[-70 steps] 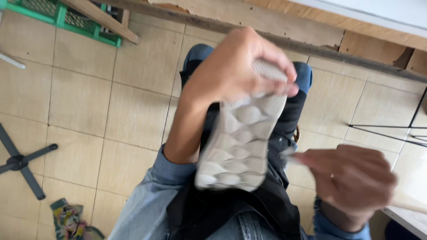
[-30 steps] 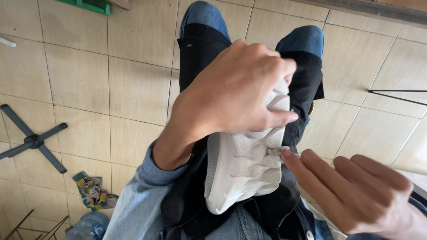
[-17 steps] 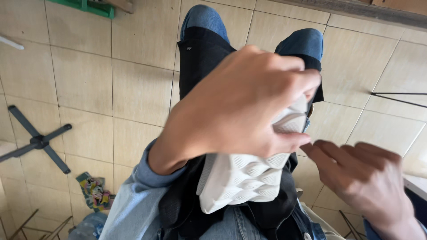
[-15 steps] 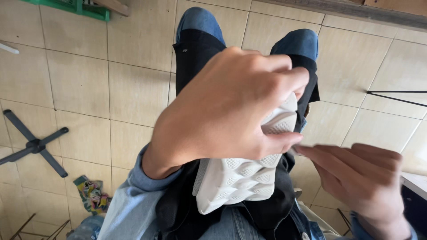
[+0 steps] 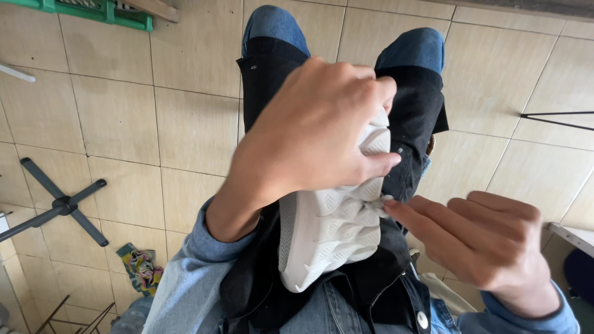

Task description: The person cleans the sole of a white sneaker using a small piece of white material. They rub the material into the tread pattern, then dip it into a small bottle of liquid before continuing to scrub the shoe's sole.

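A white shoe [image 5: 334,229] lies sole-up over my lap, its lumpy tread facing the camera. My left hand [image 5: 315,133] grips its toe end from above, fingers wrapped over the edge and hiding that part. My right hand [image 5: 489,244] comes in from the right, its fingertips pinched at the side edge of the sole, where a small pale bit shows; what that bit is I cannot tell. A black apron [image 5: 414,111] drapes over my blue jeans [image 5: 272,21] beneath the shoe.
Beige floor tiles [image 5: 124,124] lie below. A black star-shaped chair base [image 5: 62,204] is at the left, a patterned rag [image 5: 142,269] near my left elbow, a green crate [image 5: 105,11] at the top left, and thin black rods [image 5: 557,117] at the right.
The shoe has tilted and dropped slightly in my left hand. My right hand has stayed at the sole's side edge, fingertips pinching there.
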